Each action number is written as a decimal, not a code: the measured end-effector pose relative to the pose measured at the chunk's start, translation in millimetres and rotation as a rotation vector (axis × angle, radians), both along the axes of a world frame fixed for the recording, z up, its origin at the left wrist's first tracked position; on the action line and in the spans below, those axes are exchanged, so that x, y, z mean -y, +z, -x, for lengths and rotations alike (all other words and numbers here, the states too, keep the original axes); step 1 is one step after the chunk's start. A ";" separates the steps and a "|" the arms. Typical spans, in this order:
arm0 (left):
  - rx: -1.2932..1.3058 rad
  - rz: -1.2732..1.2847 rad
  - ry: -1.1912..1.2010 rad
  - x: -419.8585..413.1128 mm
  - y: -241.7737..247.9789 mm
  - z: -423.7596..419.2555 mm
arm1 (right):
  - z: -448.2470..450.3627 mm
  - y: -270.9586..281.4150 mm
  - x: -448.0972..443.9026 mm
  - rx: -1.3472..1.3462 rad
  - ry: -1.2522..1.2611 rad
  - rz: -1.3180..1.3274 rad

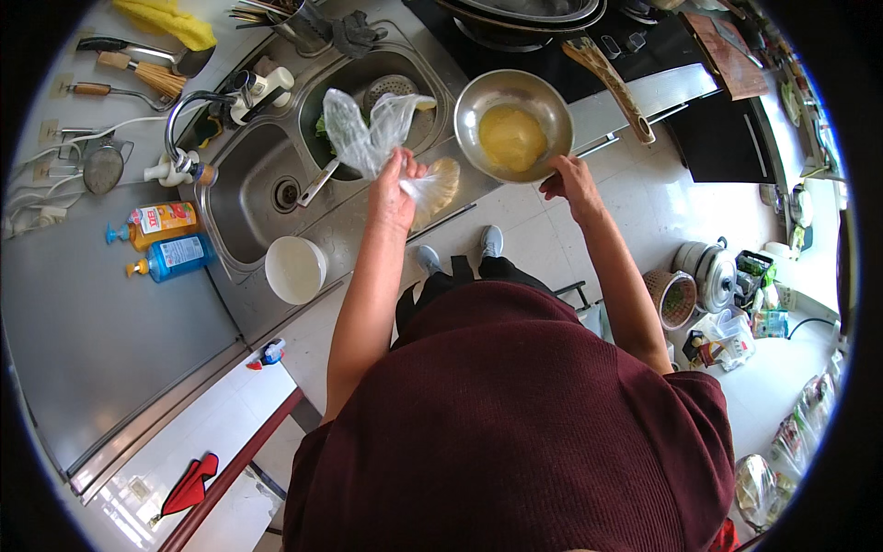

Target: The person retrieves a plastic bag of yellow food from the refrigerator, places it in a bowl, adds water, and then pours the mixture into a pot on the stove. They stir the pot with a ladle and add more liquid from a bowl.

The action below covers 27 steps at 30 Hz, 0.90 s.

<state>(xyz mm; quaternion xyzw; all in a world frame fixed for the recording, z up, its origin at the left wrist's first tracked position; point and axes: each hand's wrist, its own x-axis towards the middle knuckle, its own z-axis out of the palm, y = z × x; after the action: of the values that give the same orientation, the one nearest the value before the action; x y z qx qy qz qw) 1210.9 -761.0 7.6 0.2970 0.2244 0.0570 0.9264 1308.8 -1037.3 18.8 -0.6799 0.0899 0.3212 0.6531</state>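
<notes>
My left hand grips the bunched neck of a clear plastic bag. The bag's open top flares up over the sink, and its lower part holds something pale yellow, perhaps a powder. To the right, a round stainless steel bowl rests at the counter's front edge, beside the cooktop. A yellow, partly liquid mass lies in its bottom. My right hand pinches the bowl's near right rim, thumb at the edge and fingers curled below it.
Left of the bowl is a double steel sink with a faucet. A white bowl and two pump bottles stand nearby. A wooden handle juts from the cooktop past the counter edge. A knife lies on a cutting board.
</notes>
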 end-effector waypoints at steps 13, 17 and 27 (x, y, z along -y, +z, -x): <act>-0.222 -0.224 -0.119 21.6 -40.8 -49.7 | 14.3 28.2 19.5 -0.010 -0.090 -0.007; -0.118 -0.617 -0.094 27.9 -33.4 -49.9 | 18.2 33.3 13.4 0.003 -0.090 -0.034; 0.087 -0.636 -0.272 15.3 -13.1 -29.5 | 21.4 79.4 -17.6 0.068 0.001 -0.130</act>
<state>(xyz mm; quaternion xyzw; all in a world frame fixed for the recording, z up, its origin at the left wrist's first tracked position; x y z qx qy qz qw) 1240.4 -776.3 -5.6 0.5954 0.1141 0.0126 0.7952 1287.4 -1019.6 98.2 -0.6466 0.0462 0.3033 0.6984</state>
